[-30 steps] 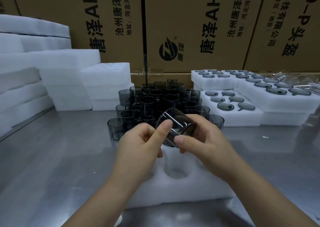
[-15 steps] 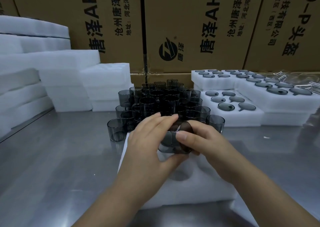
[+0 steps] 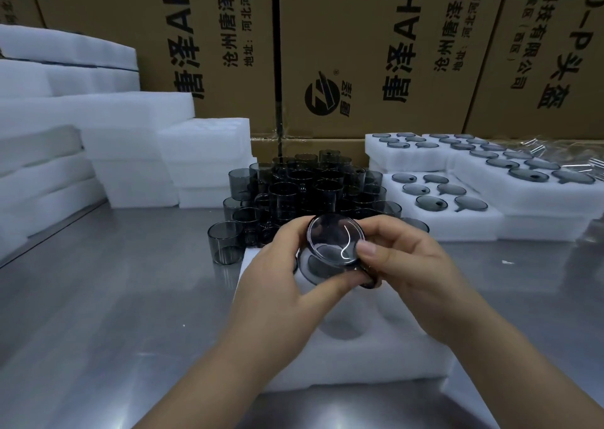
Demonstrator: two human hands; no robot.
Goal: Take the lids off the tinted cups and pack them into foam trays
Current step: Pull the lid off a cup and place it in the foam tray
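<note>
tinted cup (image 3: 330, 252) pinched between left hand (image 3: 281, 284), right hand (image 3: 408, 265)

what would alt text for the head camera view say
Two bare hands, left hand and right hand, hold a tinted cup above an empty foam tray on a metal table. Behind stand clustered tinted cups, filled trays and cardboard boxes.
</note>
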